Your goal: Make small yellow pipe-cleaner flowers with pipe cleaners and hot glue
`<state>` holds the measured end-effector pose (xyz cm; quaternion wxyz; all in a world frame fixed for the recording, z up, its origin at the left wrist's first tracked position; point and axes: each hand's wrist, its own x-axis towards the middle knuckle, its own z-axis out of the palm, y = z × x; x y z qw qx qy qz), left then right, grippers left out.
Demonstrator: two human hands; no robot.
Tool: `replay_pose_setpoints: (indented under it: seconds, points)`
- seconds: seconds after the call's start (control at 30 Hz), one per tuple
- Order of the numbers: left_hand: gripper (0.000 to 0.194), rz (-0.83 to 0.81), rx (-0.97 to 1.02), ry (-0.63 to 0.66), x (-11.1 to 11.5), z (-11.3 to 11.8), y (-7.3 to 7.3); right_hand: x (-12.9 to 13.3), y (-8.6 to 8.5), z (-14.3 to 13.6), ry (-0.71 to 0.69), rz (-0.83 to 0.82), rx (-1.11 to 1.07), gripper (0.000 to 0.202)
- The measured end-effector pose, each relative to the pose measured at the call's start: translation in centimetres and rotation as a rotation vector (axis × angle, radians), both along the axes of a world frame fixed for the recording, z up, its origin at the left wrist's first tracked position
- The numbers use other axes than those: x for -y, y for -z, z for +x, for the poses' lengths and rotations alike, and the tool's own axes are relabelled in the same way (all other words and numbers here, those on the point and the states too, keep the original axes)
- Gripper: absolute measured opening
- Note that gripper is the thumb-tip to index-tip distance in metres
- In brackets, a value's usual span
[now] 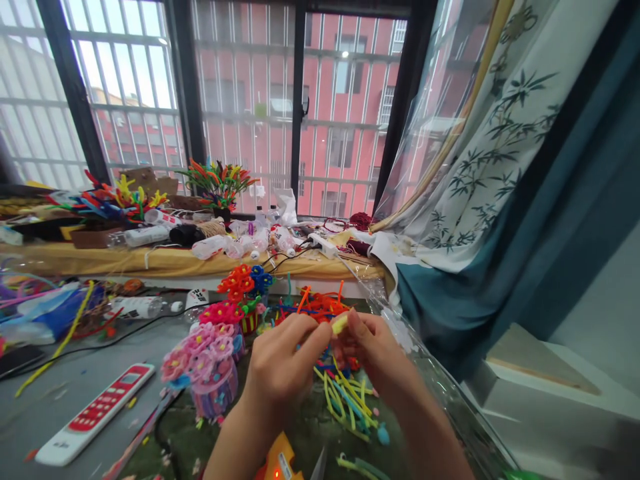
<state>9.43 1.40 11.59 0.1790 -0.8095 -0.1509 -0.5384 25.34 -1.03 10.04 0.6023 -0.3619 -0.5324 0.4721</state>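
A small yellow piece [340, 325] is pinched between both hands at the middle of the view. My left hand [287, 357] has its fingers closed at the piece's left side. My right hand [367, 340] grips it with thumb and fingers from the right. Below the hands lie yellow and light blue pipe cleaners [345, 400], and behind them a heap of orange and red ones [323, 303]. To the left stands a purple pot with pink fuzzy flowers [215, 387]. An orange tool [281, 460] with a small red light lies near the bottom edge, beside a pointed metal blade [319, 465].
A white remote with red keypad [95, 413] lies on the grey table at left, near a black cable. Red and blue flowers [240, 283] stand behind the pink ones. Bottles [147, 235] and more pipe-cleaner plants crowd the window ledge [165, 261]. Curtains hang at right.
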Motion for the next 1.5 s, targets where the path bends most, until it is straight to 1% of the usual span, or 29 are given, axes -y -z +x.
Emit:
replay_pose_setpoints:
  seconds: [0.07,0.2,0.3,0.37,0.47,0.53,0.6,0.67,0.7,0.73,0.8,0.83,0.87,0.9,0.93,0.97,1.03,1.07,1.1,1.13,1.2,1.23,1.3,1.4,1.5]
  points:
    - [0.022,0.084,-0.041,-0.042,-0.2,0.1,0.1,0.2,-0.1,-0.3,-0.026,-0.043,-0.098,0.054]
    - [0.025,0.149,-0.109,-0.053,-0.4,0.2,0.0,0.6,-0.5,-0.4,-0.025,-0.065,-0.152,0.043]
    - [0.025,0.127,-0.111,-0.035,-0.4,0.4,0.0,0.8,-0.9,-0.3,0.026,-0.018,-0.156,0.039]
    - [0.023,0.053,-0.076,0.01,-0.2,0.6,0.2,0.8,-1.0,-0.4,0.085,0.025,-0.155,0.039]
    - [0.019,-0.093,0.03,0.093,0.1,1.1,0.6,0.7,-1.1,-0.7,0.164,0.088,-0.157,0.04]
    - [0.017,-0.205,0.117,0.156,0.4,1.4,0.7,0.8,-1.0,-0.9,0.204,0.138,-0.149,0.036]
    - [0.015,-0.37,0.203,0.224,0.9,1.7,0.7,1.0,-1.0,-1.1,0.276,0.219,-0.109,0.024]
    - [0.016,-0.593,0.275,0.298,1.4,1.8,0.4,1.4,-1.0,-1.2,0.379,0.342,-0.028,0.009]
    - [0.018,-0.726,0.303,0.342,1.7,1.8,0.2,1.7,-1.1,-1.2,0.426,0.417,0.02,0.01]
    - [0.02,-0.863,0.326,0.391,2.0,1.9,0.0,1.9,-1.1,-1.1,0.458,0.504,0.071,0.016]
    - [0.024,-1.101,0.367,0.5,2.4,1.9,-0.3,2.3,-1.2,-1.0,0.481,0.694,0.169,0.028]
    - [0.026,-1.171,0.376,0.536,2.6,1.9,-0.4,2.5,-1.2,-0.9,0.477,0.776,0.219,0.03]
    - [0.027,-1.185,0.377,0.542,2.7,1.9,-0.4,2.6,-1.3,-0.7,0.475,0.836,0.262,0.031]
    - [0.027,-1.135,0.368,0.511,2.7,1.9,-0.4,2.6,-1.3,-0.6,0.473,0.863,0.294,0.03]
    - [0.025,-1.017,0.348,0.447,2.7,1.8,-0.4,2.7,-1.4,-0.5,0.474,0.847,0.306,0.027]
    - [0.021,-0.845,0.315,0.362,2.7,1.6,-0.4,2.7,-1.6,-0.4,0.47,0.79,0.295,0.023]
    - [0.012,-0.451,0.223,0.19,2.4,1.2,-0.4,2.6,-1.8,-0.4,0.424,0.606,0.218,0.01]
    - [0.013,-0.283,0.175,0.126,2.3,1.0,-0.4,2.6,-2.0,-0.4,0.377,0.5,0.165,0.004]
    - [0.017,-0.157,0.13,0.08,2.2,0.8,-0.4,2.5,-2.1,-0.4,0.317,0.402,0.113,0.012]
    - [0.019,-0.067,0.094,0.048,2.1,0.6,-0.5,2.4,-2.2,-0.4,0.252,0.321,0.067,0.022]
    - [0.018,0.041,0.045,-0.002,1.9,0.3,-0.7,2.3,-2.2,-0.4,0.137,0.212,0.0,0.036]
    - [0.017,0.083,0.024,-0.02,1.8,0.2,-0.8,2.2,-2.2,-0.3,0.098,0.173,-0.025,0.037]
    - [0.015,0.145,-0.012,-0.044,1.6,0.2,-0.9,2.2,-2.1,-0.2,0.06,0.117,-0.074,0.034]
    - [0.016,0.178,-0.047,-0.056,1.4,0.1,-0.8,2.3,-2.0,-0.1,0.062,0.07,-0.131,0.025]
    - [0.015,0.146,-0.042,-0.032,1.2,0.2,-0.5,2.5,-2.1,-0.2,0.127,0.097,-0.136,0.021]
